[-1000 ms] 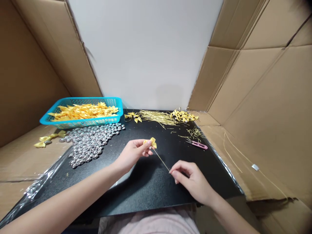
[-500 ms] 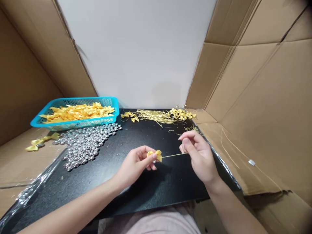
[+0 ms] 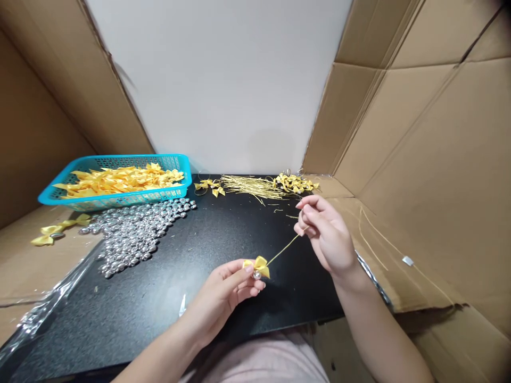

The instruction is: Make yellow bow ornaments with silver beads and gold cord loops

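Observation:
My left hand (image 3: 227,293) pinches a small yellow ribbon bow (image 3: 257,265) with a silver bell under it, low over the black mat (image 3: 179,276). A thin gold cord (image 3: 284,248) runs from the bow up and right to my right hand (image 3: 325,234), whose fingertips pinch its end. Both hands are closed on their parts and held a little above the mat.
A turquoise basket (image 3: 115,201) of yellow ribbon bows stands at the back left. Several silver bells (image 3: 136,229) lie piled in front of it. Gold cords (image 3: 249,186) and finished bows (image 3: 295,183) lie at the mat's far edge. Cardboard walls (image 3: 419,159) close both sides.
My left hand brought the bow down toward me. My right hand swung from low right up to the upper right, pulling the gold cord taut at a slant.

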`<state>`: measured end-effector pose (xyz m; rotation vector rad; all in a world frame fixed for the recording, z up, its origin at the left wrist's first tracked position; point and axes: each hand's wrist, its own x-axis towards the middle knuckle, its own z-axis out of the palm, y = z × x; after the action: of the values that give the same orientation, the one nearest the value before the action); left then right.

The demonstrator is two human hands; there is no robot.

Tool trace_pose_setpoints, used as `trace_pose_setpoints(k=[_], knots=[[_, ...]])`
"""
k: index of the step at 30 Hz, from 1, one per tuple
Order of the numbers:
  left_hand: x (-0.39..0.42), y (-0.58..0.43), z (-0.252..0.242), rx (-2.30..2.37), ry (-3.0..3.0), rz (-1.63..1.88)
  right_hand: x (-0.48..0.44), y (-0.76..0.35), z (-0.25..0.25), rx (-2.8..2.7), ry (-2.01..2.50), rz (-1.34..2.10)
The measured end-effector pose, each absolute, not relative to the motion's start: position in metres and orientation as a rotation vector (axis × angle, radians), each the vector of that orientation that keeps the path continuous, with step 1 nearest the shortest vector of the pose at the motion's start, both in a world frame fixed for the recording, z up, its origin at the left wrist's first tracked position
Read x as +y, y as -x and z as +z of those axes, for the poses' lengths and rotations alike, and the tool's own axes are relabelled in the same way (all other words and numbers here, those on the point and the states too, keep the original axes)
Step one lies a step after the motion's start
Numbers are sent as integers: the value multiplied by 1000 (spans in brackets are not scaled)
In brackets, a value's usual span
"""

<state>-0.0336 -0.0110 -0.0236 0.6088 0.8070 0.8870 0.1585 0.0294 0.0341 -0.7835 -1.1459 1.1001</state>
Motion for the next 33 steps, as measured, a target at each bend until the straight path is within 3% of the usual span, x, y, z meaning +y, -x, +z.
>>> trace_pose_setpoints(k=[22, 33], knots=[[-12, 32, -30, 924, -776, 955, 11, -163, 27, -1241, 813, 903], [-7, 30, -37, 1023, -897, 1203, -22, -137, -10, -1642, 1130, 738]])
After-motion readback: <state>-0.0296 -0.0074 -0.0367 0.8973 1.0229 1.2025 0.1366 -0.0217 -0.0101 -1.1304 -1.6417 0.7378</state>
